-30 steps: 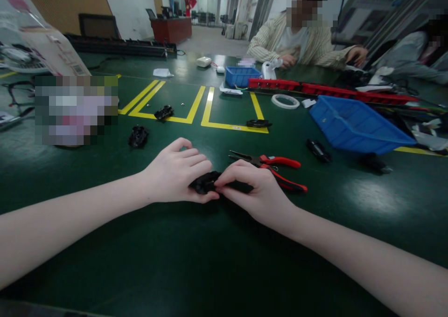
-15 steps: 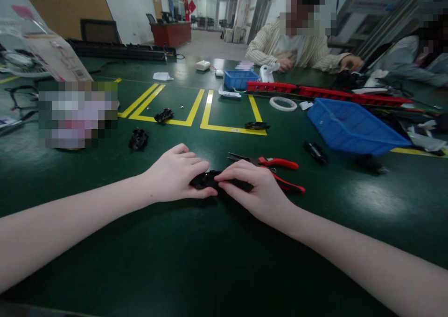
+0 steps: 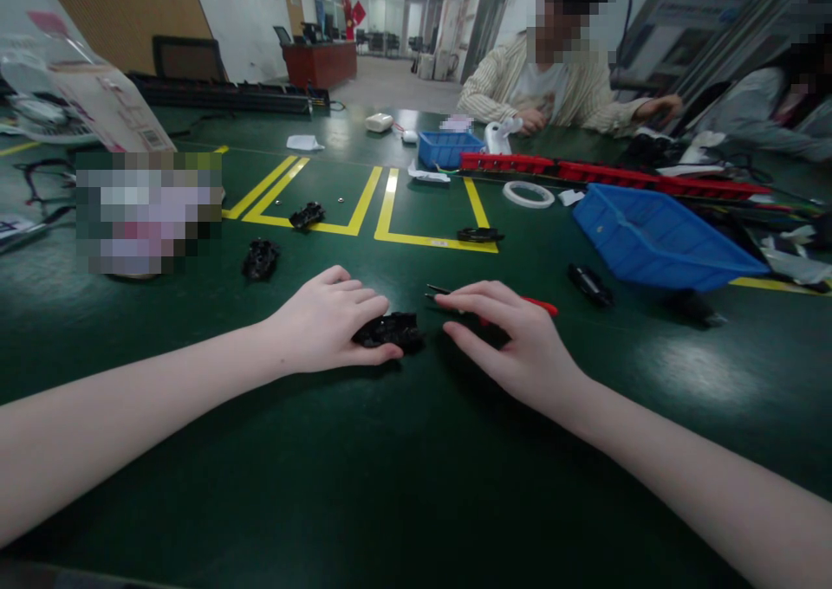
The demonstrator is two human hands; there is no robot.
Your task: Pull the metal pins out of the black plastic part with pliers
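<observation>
My left hand (image 3: 338, 320) grips a small black plastic part (image 3: 393, 330) low over the green table, thumb on the near side and fingers on the far side. Just right of that part, my right hand (image 3: 507, 325) hovers with thumb and fingers apart, holding nothing. Beneath and behind it lie red-handled pliers (image 3: 542, 307), mostly hidden by the hand; their thin jaw tips show to its left. Farther off rest another black part (image 3: 260, 260), a third one (image 3: 307, 216) by the yellow tape, and a flat black piece (image 3: 479, 235).
A blue bin (image 3: 663, 238) stands at right, with a dark cylindrical piece (image 3: 590, 285) beside it. Behind are a tape roll (image 3: 528, 194), red strips (image 3: 604, 173) and a smaller blue bin (image 3: 448, 149). A bottle (image 3: 117, 104) stands at left. Two people sit across the table.
My right hand has let go of the black part and moved right, over the pliers, its fingers spreading. My left hand has stayed in place on the part.
</observation>
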